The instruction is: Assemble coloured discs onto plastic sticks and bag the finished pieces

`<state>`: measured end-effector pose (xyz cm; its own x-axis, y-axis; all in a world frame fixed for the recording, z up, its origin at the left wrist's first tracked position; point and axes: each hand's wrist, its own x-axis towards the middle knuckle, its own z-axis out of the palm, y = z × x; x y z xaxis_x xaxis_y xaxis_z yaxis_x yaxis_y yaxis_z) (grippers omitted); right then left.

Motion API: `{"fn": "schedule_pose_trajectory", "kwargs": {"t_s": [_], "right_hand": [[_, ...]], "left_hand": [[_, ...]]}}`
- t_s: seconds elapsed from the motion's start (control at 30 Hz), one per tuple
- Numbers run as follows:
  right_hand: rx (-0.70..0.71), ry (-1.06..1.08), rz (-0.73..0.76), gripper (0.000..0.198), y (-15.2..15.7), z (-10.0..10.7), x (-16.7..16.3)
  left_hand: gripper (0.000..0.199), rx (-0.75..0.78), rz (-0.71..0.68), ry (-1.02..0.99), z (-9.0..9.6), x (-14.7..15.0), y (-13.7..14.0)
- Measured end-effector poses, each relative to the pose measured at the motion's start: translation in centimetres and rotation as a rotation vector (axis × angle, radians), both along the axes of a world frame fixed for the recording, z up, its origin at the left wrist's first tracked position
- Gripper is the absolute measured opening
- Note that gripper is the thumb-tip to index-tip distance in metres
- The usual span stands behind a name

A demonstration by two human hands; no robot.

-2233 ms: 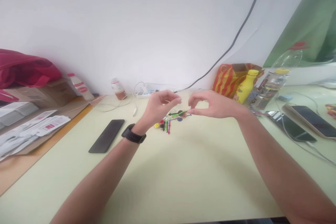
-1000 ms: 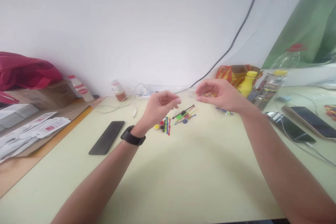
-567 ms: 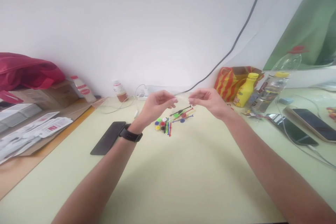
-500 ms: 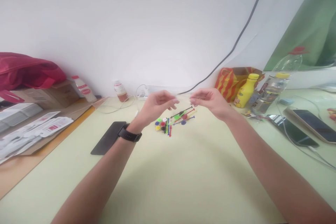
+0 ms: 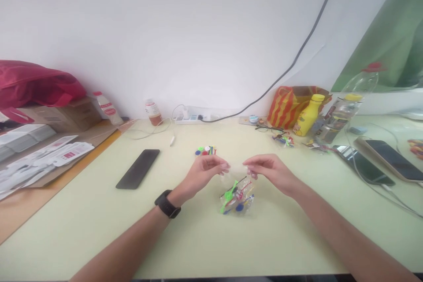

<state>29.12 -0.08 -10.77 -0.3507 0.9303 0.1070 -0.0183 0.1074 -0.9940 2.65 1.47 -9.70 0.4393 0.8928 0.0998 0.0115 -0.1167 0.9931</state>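
Note:
My left hand (image 5: 208, 172) pinches the left upper edge of a clear plastic bag (image 5: 236, 198). Across from it, my right hand (image 5: 272, 171) has its fingers closed at the bag's right upper edge. Small green, blue, red, yellow and black plastic pieces, some like thin rods, show through the film. The bag hangs low over the pale table (image 5: 185, 246); whether it touches the surface I cannot tell. Behind my left hand lies a group of small coloured discs and rods (image 5: 205, 150), partly hidden by my fingers. A black watch (image 5: 168, 204) circles my left wrist.
A black phone (image 5: 138, 169) lies at left, a power strip (image 5: 190, 117) by the wall. To the right are glasses (image 5: 269, 129), another bag of coloured pieces (image 5: 283, 140), a yellow bottle (image 5: 309, 115), a striped bag (image 5: 286, 105) and two more phones (image 5: 395, 158) with a cable.
Both hands have come down and nearer with the bag, away from the loose discs and rods. The glasses and the other bag of pieces at right now show.

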Motion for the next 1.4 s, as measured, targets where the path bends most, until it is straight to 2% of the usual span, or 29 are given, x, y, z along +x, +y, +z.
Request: {"fn": "schedule_pose_trajectory", "kwargs": {"t_s": [0.27, 0.4, 0.47, 0.6, 0.67, 0.93, 1.4], "right_hand": [[0.140, -0.084, 0.013, 0.022, -0.1, 0.5, 0.0], [0.190, -0.036, 0.042, 0.031, -0.1, 0.1, -0.2], [0.199, -0.020, 0.047, 0.038, -0.1, -0.2, -0.4], [0.179, -0.039, -0.058, 0.028, 0.0, -0.7, -0.9], [0.153, -0.006, -0.079, 0.034, 0.0, -0.9, -1.0], [0.170, -0.008, -0.032, 0.033, -0.3, -1.0, -1.4], [0.156, -0.193, 0.010, 0.027, -0.4, -0.2, -1.6]], "left_hand": [[0.022, 0.032, 0.050, -0.036, -0.5, -0.4, 0.3], [0.030, 0.026, 0.080, -0.109, -1.0, -0.2, 0.1], [0.028, 0.059, 0.115, -0.090, -1.2, 0.0, 0.1], [0.035, 0.100, 0.155, -0.047, -1.3, 0.1, 0.1], [0.034, 0.101, 0.156, -0.038, -1.2, 0.0, 0.1], [0.027, 0.071, 0.014, 0.035, -0.7, 0.2, -0.1], [0.022, 0.109, -0.009, 0.061, -1.3, 0.5, -0.3]]}}
